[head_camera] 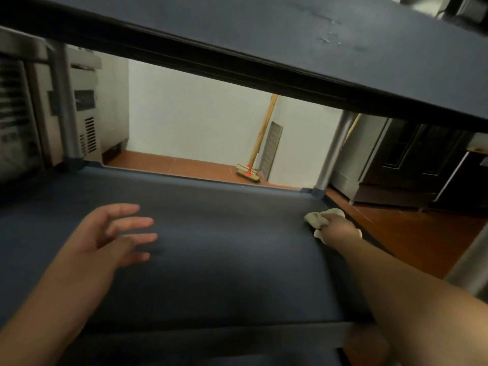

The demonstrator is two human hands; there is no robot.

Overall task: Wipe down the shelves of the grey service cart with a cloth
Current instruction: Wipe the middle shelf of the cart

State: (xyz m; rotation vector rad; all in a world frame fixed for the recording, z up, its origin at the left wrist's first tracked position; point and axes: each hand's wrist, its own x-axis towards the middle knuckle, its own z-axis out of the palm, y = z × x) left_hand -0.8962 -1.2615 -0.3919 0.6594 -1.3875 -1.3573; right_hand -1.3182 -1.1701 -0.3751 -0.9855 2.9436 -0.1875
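I look into the grey service cart between two shelves. The lower shelf (211, 247) fills the middle of the view, and the upper shelf (264, 35) hangs close overhead. My right hand (336, 228) presses a crumpled pale cloth (320, 216) onto the lower shelf near its far right corner. My left hand (116, 233) hovers over the left part of the same shelf, fingers spread, holding nothing.
Metal cart posts stand at the far left (66, 107) and far right (332, 154) corners. Beyond the cart a broom (253, 159) leans on a white wall over a red-brown floor. Steel kitchen units (26, 114) stand left, dark cabinets (409, 159) right.
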